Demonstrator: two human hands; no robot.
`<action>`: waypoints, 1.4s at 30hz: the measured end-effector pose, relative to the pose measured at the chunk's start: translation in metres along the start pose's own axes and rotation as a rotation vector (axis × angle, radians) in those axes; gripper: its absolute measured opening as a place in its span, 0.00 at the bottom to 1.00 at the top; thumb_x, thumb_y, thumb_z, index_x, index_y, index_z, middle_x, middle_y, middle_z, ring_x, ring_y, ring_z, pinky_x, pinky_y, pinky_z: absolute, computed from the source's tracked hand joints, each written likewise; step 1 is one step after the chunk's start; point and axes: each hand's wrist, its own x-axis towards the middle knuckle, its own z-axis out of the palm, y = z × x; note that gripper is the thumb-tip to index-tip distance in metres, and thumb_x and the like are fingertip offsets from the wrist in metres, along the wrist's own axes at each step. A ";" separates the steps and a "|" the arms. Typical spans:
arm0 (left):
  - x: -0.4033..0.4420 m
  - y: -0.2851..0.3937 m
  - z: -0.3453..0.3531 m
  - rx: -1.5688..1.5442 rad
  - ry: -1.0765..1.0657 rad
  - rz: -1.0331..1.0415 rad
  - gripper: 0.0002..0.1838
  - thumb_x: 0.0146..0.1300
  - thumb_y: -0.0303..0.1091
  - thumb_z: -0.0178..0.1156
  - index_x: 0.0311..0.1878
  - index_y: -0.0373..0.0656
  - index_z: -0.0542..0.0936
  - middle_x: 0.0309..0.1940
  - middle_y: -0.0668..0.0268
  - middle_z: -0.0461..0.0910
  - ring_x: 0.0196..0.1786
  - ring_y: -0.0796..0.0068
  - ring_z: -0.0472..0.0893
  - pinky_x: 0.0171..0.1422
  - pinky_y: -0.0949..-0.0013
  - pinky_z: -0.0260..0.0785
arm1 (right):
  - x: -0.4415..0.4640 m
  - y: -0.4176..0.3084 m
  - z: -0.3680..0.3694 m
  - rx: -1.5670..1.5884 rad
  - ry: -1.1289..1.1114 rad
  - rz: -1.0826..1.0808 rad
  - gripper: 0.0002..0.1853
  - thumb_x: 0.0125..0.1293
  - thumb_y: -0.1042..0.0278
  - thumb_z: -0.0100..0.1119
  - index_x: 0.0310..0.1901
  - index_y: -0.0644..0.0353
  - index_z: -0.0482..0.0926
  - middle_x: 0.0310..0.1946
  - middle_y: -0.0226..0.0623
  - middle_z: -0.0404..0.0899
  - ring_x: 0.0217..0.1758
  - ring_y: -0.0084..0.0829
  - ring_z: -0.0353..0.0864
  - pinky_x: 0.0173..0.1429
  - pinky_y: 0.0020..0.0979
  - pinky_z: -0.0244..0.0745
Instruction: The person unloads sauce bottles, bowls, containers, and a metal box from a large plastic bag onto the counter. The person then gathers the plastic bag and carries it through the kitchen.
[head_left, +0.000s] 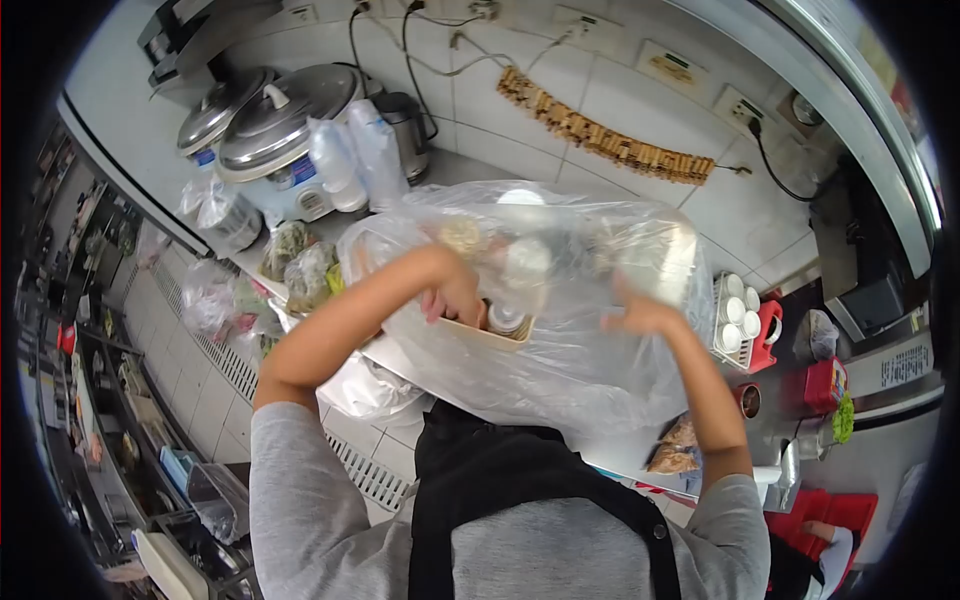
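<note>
- In the head view, looks partway along, as a judgement: has clear plastic (pixel 600 375) spread loosely across the counter and over several containers, including a round white-lidded one (pixel 527 262), but shows a corner of the tan basket (pixel 518 341) at the near edge, with a small jar (pixel 506 318) inside.
- Leaves wrinkles and loose folds towards the near and right sides; judging by these, is not settled or finished.
- Reaches with the left hand (pixel 458 292) to the basket's left part, fingers (pixel 433 304) curled and close together; cannot tell whether anything is gripped.
- Holds the right hand (pixel 645 314) over the plastic on the right, fingers loosely spread and blurred, with nothing visible between them; cannot tell whether touching the plastic.
- Has a rack of white-topped containers (pixel 733 318) just right of the plastic, and rice cookers (pixel 275 130) at far left.
</note>
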 end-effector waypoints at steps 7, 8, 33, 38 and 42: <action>-0.019 -0.088 -0.025 -0.322 1.509 -0.077 0.47 0.58 0.43 0.57 0.65 0.24 0.40 0.38 0.43 0.78 0.37 0.55 0.81 0.38 0.61 0.74 | 0.013 -0.100 -0.092 0.666 0.972 -0.252 0.40 0.59 0.74 0.56 0.69 0.56 0.43 0.64 0.50 0.56 0.57 0.37 0.70 0.52 0.35 0.73; -0.024 -0.088 -0.024 -0.317 1.684 -0.046 0.47 0.58 0.42 0.58 0.65 0.24 0.40 0.37 0.43 0.78 0.38 0.53 0.81 0.39 0.61 0.74 | 0.019 -0.107 -0.078 0.772 1.033 -0.267 0.26 0.60 0.75 0.56 0.60 0.60 0.61 0.50 0.43 0.70 0.44 0.27 0.76 0.42 0.25 0.75; 0.063 -0.141 0.087 -0.017 0.724 -0.327 0.28 0.54 0.42 0.56 0.58 0.41 0.69 0.71 0.58 0.47 0.68 0.32 0.44 0.61 0.24 0.37 | -0.022 -0.124 0.138 1.361 0.608 0.421 0.11 0.51 0.77 0.53 0.38 0.65 0.77 0.20 0.31 0.76 0.12 0.17 0.67 0.14 0.20 0.59; 0.069 -0.105 0.097 0.212 1.447 0.035 0.13 0.57 0.35 0.52 0.44 0.40 0.75 0.42 0.56 0.72 0.48 0.51 0.70 0.51 0.48 0.60 | -0.036 -0.106 0.159 1.244 0.808 0.521 0.08 0.53 0.77 0.52 0.35 0.64 0.78 0.24 0.33 0.78 0.19 0.19 0.73 0.21 0.22 0.67; 0.125 -0.081 0.100 -0.260 1.356 0.347 0.12 0.61 0.37 0.50 0.36 0.39 0.76 0.31 0.55 0.76 0.37 0.54 0.76 0.44 0.54 0.66 | -0.036 -0.107 0.172 1.207 1.005 0.473 0.09 0.52 0.78 0.52 0.35 0.66 0.79 0.26 0.30 0.79 0.27 0.19 0.75 0.33 0.23 0.71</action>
